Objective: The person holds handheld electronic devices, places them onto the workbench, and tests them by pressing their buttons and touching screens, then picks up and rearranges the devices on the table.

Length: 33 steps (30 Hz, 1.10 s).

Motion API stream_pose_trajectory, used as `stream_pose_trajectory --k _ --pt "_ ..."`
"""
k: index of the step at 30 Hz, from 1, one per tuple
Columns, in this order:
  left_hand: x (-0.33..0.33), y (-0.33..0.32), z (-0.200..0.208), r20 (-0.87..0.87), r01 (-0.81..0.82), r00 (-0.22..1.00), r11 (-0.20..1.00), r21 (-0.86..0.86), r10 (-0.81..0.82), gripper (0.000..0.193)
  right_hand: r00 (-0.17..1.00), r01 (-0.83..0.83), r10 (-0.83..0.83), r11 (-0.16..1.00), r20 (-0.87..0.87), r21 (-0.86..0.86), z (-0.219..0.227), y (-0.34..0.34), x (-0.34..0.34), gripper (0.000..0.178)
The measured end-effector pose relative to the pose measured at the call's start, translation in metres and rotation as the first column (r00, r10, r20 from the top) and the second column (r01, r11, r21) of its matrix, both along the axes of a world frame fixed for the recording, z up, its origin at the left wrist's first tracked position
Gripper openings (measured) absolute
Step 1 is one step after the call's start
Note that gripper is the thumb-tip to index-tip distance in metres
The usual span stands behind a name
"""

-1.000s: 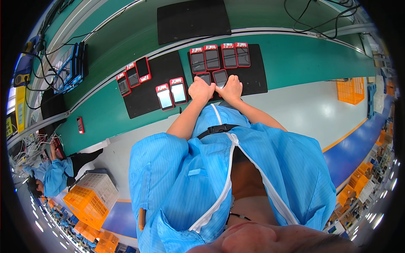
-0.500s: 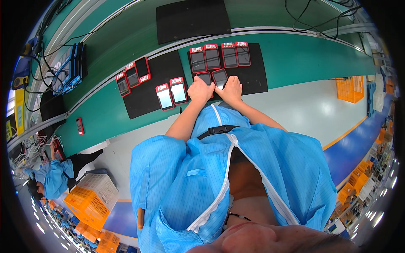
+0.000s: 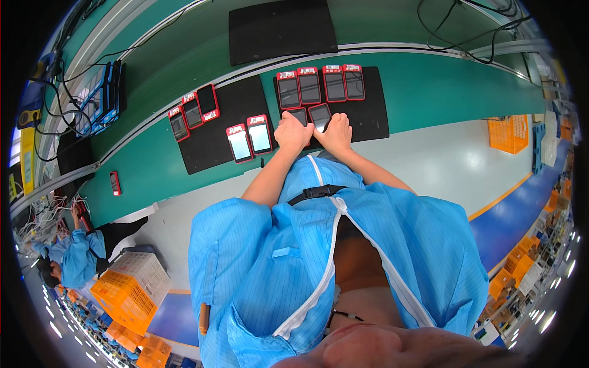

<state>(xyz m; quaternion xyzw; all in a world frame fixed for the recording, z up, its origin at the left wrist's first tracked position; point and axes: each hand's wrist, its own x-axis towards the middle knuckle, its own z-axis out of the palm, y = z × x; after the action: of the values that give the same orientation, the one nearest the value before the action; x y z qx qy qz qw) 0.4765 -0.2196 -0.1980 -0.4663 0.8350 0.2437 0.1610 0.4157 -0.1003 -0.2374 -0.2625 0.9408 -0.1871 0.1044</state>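
My left hand [image 3: 292,133] is curled over the lower part of a red-edged handheld device [image 3: 299,114], hiding much of it. Beside it, my right hand [image 3: 336,134] grips the lower right side of a second red-edged handheld device [image 3: 319,115], which lies slightly tilted. The two thumbs point toward each other, close together. Both devices rest at the near side of a black mat [image 3: 374,110]. Just beyond them is a row of several more red devices [image 3: 309,87] with dark screens.
To the left, another black mat [image 3: 205,150] carries red devices, two with lit screens [image 3: 260,136]. A lone red device [image 3: 115,183] lies farther left on the green bench [image 3: 442,92]. Cables [image 3: 491,30] hang at the back right. A person [image 3: 76,251] works by orange crates [image 3: 126,297].
The hands and both devices hold nearly the same place. The whole view has shifted very slightly, and the person at the left has moved a little.
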Motion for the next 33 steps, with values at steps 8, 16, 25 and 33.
stream_pose_trajectory --k 8,16,25,33 --pt "-0.0039 -0.0012 -0.0029 -0.015 -0.006 1.000 1.000 -0.004 0.006 0.076 1.000 0.001 -0.001 1.000 -0.002 0.029 0.0011 -0.0036 -0.0065 0.066" --pt "-0.0033 -0.0034 -0.0014 -0.033 -0.009 0.999 1.000 0.000 0.009 0.075 1.000 -0.004 0.003 0.999 0.021 0.037 0.0033 -0.0060 -0.0095 0.068" --pt "-0.0011 -0.0012 -0.0103 -0.083 -0.020 0.996 0.998 -0.051 0.016 0.071 1.000 0.002 -0.002 1.000 0.014 -0.002 -0.0026 -0.0036 -0.0088 0.069" --pt "0.0010 -0.0019 -0.0081 -0.098 -0.032 0.995 0.999 -0.038 0.029 0.072 1.000 0.006 -0.006 1.000 0.009 -0.017 -0.0045 -0.0037 -0.0075 0.072"
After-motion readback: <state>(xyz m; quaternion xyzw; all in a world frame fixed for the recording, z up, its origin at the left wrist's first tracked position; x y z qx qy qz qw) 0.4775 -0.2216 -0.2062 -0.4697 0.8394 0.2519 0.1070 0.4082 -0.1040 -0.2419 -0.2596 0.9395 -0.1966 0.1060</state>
